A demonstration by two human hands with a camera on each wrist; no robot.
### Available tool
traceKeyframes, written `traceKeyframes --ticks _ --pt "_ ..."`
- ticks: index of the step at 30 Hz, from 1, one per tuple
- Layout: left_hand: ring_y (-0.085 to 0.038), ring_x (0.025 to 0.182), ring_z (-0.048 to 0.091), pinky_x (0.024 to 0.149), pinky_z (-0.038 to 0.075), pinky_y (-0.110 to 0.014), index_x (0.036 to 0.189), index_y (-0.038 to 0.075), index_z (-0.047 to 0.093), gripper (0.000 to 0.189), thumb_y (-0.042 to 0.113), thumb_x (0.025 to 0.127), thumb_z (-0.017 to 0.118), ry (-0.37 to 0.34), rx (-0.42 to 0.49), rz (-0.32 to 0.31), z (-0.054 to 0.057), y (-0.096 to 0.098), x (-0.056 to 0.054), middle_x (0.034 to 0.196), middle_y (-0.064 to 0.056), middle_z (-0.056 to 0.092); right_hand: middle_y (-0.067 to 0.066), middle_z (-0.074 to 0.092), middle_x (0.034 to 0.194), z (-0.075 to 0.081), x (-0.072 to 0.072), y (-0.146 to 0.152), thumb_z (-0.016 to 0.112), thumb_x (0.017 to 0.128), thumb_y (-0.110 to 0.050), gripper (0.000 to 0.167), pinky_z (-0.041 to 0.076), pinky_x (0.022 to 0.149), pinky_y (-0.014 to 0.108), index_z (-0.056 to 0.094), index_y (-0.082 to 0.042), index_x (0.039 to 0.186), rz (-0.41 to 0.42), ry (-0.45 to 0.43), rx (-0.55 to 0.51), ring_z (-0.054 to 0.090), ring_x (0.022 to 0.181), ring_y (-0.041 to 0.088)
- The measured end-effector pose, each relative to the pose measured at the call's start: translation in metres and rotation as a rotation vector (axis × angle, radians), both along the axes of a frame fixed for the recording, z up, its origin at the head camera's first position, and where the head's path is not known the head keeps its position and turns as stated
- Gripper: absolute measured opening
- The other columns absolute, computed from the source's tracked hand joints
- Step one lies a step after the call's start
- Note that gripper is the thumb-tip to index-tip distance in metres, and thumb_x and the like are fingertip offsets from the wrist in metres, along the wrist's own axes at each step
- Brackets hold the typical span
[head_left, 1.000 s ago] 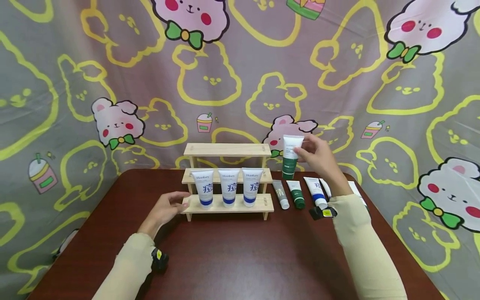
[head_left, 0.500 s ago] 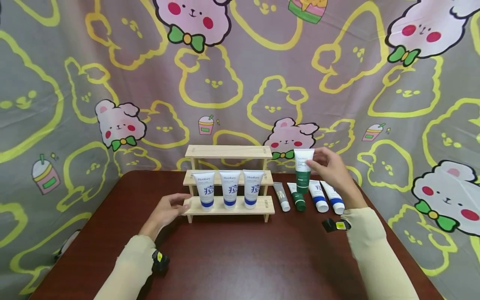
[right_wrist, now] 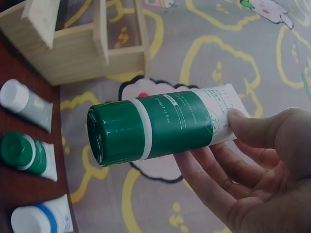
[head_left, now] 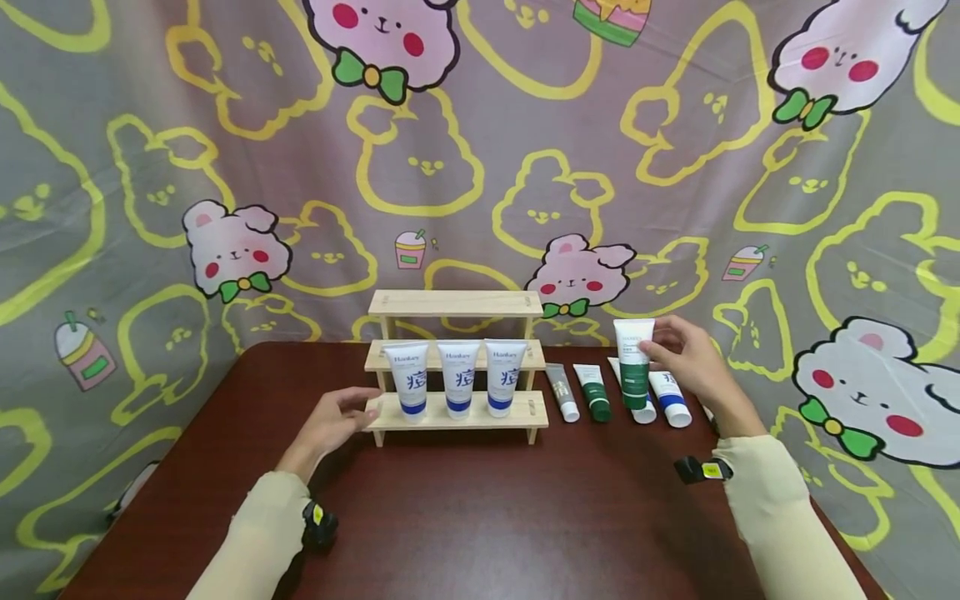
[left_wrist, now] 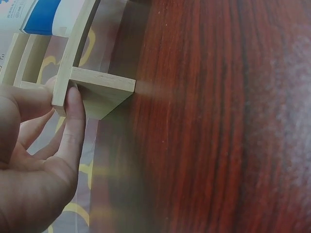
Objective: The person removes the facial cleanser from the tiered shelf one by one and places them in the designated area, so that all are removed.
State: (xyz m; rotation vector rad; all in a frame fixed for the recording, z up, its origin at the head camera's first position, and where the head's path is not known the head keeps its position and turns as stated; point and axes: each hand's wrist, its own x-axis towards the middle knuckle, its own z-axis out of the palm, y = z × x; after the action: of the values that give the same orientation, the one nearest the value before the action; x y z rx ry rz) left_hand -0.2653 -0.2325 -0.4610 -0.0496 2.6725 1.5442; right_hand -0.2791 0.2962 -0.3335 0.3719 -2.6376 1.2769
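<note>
My right hand pinches a white and green squeeze tube between thumb and fingers, cap down, above the tubes lying at the right. In the right wrist view the thumb lies on the tube's white end and the green cap points left. My left hand grips the left end of the lowest step of a wooden stand; in the left wrist view a finger is under the board and the thumb on the other side. Three white and blue tubes stand cap down along that step.
Right of the stand lie a grey tube, a green and white tube and white and blue tubes, one partly hidden behind the held tube. The stand's two upper steps rise behind. A patterned curtain hangs behind the dark table.
My right hand has moved right and down with the green and white tube, from near the stand to over the white and blue tubes. The left hand stays on the stand.
</note>
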Motion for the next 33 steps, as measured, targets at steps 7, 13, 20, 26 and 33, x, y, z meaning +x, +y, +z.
traceKeyframes --ticks 7,13,20,26,33 --pt "-0.030 0.112 0.068 0.097 0.057 -0.046 0.136 0.008 0.066 0.041 0.014 0.096 0.072 0.004 -0.003 -0.006 0.002 0.000 0.001 0.146 -0.021 0.059 0.035 0.064 0.115 -0.010 0.005 0.016 0.063 0.102 -0.011 0.040 0.062 0.071 0.026 0.050 0.015 0.130 0.014 -0.023 0.036 0.060 0.083 -0.008" --pt "-0.031 0.113 0.068 0.098 0.057 -0.046 0.137 0.008 0.066 0.041 0.013 0.096 0.072 0.003 -0.003 -0.007 0.001 0.000 0.001 0.146 -0.022 0.059 0.032 0.066 0.110 -0.017 0.009 0.029 0.064 0.102 -0.011 0.037 0.060 0.069 0.022 0.051 0.014 0.126 0.008 -0.061 0.075 0.061 0.081 0.000" --pt "-0.031 0.114 0.068 0.099 0.057 -0.048 0.138 0.009 0.065 0.042 0.014 0.097 0.072 -0.019 0.000 0.002 0.002 0.001 0.001 0.147 -0.021 0.058 0.034 0.067 0.110 -0.025 0.016 0.045 0.063 0.102 -0.010 0.040 0.059 0.066 0.023 0.047 0.016 0.129 -0.003 -0.106 0.128 0.067 0.077 0.008" --pt "-0.031 0.115 0.067 0.102 0.055 -0.050 0.138 0.009 0.065 0.042 0.015 0.097 0.072 -0.005 -0.001 -0.010 0.001 0.000 0.001 0.147 -0.020 0.059 0.037 0.066 0.114 -0.034 0.021 0.060 0.064 0.102 -0.014 0.047 0.063 0.068 0.030 0.046 0.016 0.133 -0.040 -0.154 0.154 0.070 0.085 0.022" --pt "-0.032 0.119 0.065 0.105 0.052 -0.053 0.139 0.009 0.064 0.043 0.018 0.097 0.072 -0.012 0.005 -0.013 0.000 0.000 0.001 0.148 -0.019 0.058 0.035 0.067 0.106 -0.042 0.027 0.080 0.062 0.103 -0.011 0.045 0.063 0.066 0.032 0.045 0.019 0.131 -0.041 -0.175 0.164 0.069 0.080 0.016"
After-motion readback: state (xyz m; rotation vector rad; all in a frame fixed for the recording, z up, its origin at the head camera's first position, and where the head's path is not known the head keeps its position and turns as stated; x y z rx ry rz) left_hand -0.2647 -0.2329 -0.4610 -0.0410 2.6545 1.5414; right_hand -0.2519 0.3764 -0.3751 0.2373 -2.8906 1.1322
